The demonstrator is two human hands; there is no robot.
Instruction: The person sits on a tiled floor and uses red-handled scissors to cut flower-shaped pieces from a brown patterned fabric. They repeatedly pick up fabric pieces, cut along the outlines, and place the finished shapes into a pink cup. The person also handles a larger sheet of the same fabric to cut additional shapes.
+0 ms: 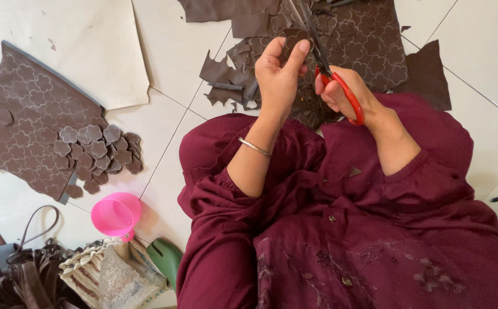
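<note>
My left hand point(279, 74) pinches a small brown flower-shaped leather piece point(292, 39) between thumb and fingers. My right hand point(343, 91) grips red-handled scissors point(334, 77), whose dark blades run up beside that piece. Both hands hover over a brown leather sheet point(369, 40) marked with flower outlines, lying on the white tiled floor point(169, 51) in front of my maroon-clad lap. A thin metal bangle point(255, 147) sits on my left wrist.
At left lies another brown patterned sheet point(23, 109) with a pile of several cut flower shapes point(97, 151) on its edge. A pink plastic cup point(115, 214), a woven bag point(103, 274) and brown straps point(26, 274) sit at lower left. Leather scraps point(226, 77) lie near my left hand.
</note>
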